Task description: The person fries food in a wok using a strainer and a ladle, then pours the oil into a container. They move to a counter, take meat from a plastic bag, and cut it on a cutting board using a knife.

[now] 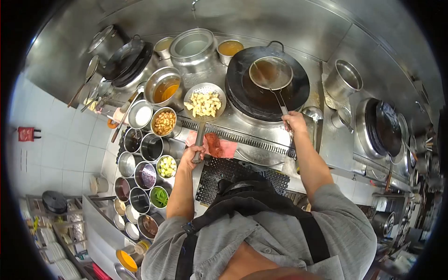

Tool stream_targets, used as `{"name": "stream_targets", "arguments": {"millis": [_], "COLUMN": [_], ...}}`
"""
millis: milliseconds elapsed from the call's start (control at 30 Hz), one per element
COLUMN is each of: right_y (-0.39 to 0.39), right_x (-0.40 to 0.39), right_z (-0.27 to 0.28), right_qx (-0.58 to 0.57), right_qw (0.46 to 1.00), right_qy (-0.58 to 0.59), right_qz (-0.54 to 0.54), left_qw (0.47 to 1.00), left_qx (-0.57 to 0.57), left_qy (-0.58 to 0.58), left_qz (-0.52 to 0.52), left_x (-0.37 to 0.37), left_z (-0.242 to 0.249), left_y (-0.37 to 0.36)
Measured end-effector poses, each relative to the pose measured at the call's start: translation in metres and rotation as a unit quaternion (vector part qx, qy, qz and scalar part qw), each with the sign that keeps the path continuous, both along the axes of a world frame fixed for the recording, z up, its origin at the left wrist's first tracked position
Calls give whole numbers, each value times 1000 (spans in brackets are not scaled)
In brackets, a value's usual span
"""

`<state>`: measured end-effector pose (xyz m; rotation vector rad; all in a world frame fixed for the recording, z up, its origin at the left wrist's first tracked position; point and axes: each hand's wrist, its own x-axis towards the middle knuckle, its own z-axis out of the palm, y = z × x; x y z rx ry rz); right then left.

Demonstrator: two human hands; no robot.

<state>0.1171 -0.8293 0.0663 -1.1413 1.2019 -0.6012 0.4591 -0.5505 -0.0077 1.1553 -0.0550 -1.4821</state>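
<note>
Head camera: is looking forward and steeply down from its wearer's head.
Shirt [284,233]: is filling the bottom edge, lying nearest the lens.
Wok [241,74]: is standing at middle range, right of centre, the camera facing down into its bowl.
Steel wall [280,23]: is rising at the far side, bowing along the top.
Wide lens: is bending straight lines and leaving the corners black.

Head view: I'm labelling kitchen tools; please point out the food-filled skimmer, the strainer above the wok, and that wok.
Skimmer [204,87]: head view, bare holed metal near the far rim.
Strainer [271,73]: head view, middle of the mesh.
Wok [238,74]: head view, left inner wall.
</note>
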Motion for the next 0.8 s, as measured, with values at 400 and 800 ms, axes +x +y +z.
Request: {"name": "stream_targets", "arguments": {"millis": [400, 800], "right_y": [-31, -19], "right_x": [-144, -60], "right_z": [19, 5], "right_qx": [-430, 74], "right_qw": [837, 984], "right_qy": [338, -134], "right_qz": [34, 94], "left_qw": [997, 987], "left_qx": [-12, 9], "left_qy": [-59, -111], "left_qz": [48, 112], "left_x": [-91, -140], "left_z": [82, 129], "left_y": [51, 48]}}
